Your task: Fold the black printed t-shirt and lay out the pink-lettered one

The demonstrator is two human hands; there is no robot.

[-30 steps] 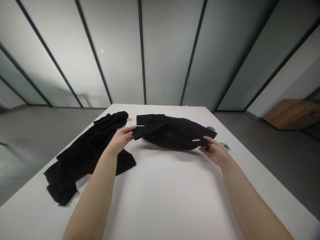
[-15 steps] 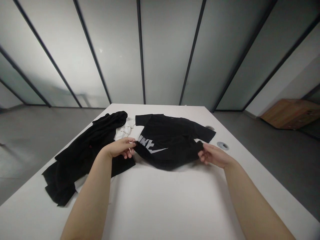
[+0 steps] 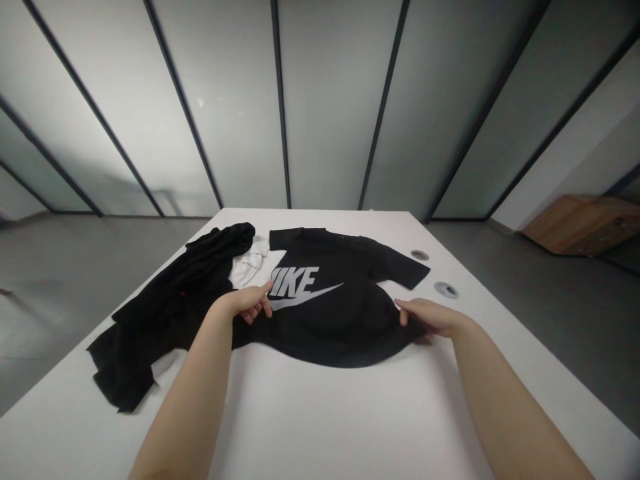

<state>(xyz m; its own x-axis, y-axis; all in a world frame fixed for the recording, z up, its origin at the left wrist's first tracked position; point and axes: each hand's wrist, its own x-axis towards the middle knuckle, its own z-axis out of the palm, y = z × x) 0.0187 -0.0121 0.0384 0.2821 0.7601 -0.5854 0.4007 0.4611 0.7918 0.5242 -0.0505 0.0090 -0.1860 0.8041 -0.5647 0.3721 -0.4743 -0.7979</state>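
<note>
A black T-shirt point(image 3: 345, 327) with a grey Nike logo lies spread on the white table, its neck and sleeves toward the far end and its hem toward me. My left hand point(image 3: 250, 305) pinches the shirt's left side beside the lettering, fingers curled and thumb on top. On the opposite side, my right hand point(image 3: 430, 317) grips the lower right edge near the hem; some of its fingers are hidden behind the cloth. Between the hands the hem bows toward me in a curve.
Heaped black clothes point(image 3: 170, 300) run along the table's left side, touching the shirt's lower left. A crumpled white cloth point(image 3: 249, 263) sits between heap and shirt. Two round grommets point(image 3: 446, 290) are set in the white table point(image 3: 340, 427) at right. Frosted glass panels point(image 3: 330, 100) stand beyond.
The shirt's lower part has come down flatter toward me, showing the whole logo. My right hand has moved slightly right and nearer; the left hand has shifted slightly right.
</note>
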